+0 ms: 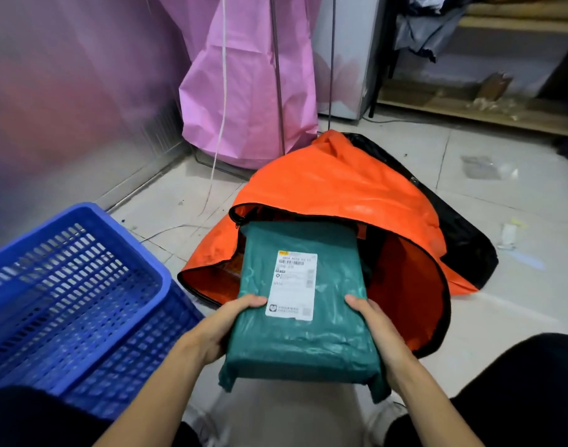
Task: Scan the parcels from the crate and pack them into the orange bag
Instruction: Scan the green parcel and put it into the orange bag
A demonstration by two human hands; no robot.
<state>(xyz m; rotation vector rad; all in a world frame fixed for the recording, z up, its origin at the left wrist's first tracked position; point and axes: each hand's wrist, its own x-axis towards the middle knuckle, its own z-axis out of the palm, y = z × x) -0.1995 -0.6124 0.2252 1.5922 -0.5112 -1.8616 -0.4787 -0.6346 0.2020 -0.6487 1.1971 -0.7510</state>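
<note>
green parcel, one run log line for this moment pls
phase: packing | green parcel label up, far end in orange bag mouth | left hand, right hand grip sides | blue crate left

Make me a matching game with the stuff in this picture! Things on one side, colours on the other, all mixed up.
Things:
1. parcel held in both hands
2. crate on the left
3. bag lying open on the floor
4. label on the parcel

Colours:
A. white
B. orange
C. green
D. blue

Right pairs: 1-C, 2-D, 3-B, 4-A.

The left hand and right hand grip the sides of the parcel, whose far end points into the mouth of the bag.
</note>
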